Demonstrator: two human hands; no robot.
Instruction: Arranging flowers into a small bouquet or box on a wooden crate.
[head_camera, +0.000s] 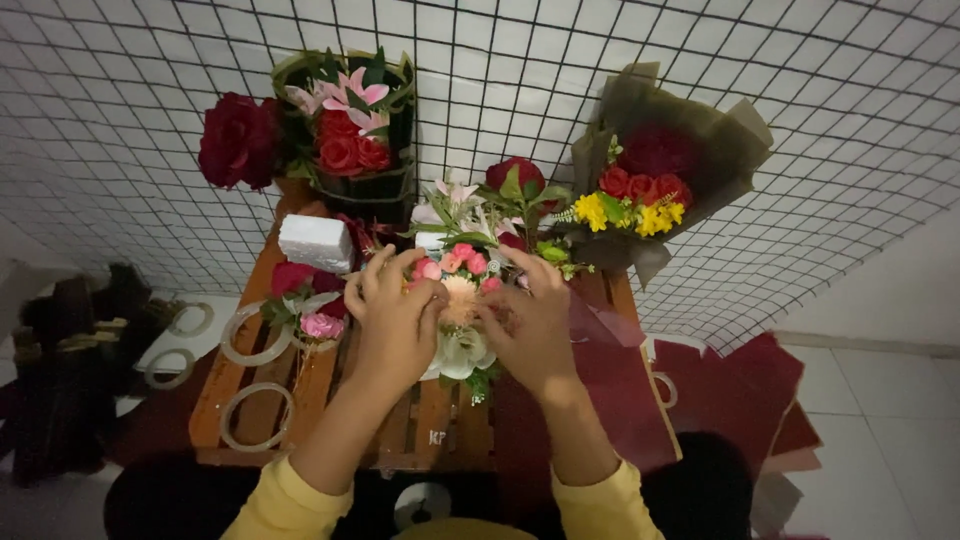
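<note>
- Left hand (395, 315) on the left side of a small flower cluster (458, 290), fingers curled in loosely against the pink blooms; touching, but whether pinching a stem cannot be told.
- Right hand (530, 325) on the cluster's right side, fingers bent and pressed into the flowers; actual grip cannot be told, palm hides the contact.
- Cluster: pink buds on top, peach bloom in the middle, white bloom and green leaves below; sits between both hands at the middle of a wooden slatted table (300, 395).
- Dark red wrapping sheet (600, 390) spread under the right wrist, over the table's right part.
- White foam block (315, 242) at back left of table, near the left hand.
- Small red-and-pink bunch (305, 295) just left of left hand.
- Two clear tape rings (255, 375) on the left slats.
- Wrapped bouquets against the wire grid wall (150, 120): red-and-pink one (350, 125) back left, red-and-yellow one in olive paper (650, 170) back right.
</note>
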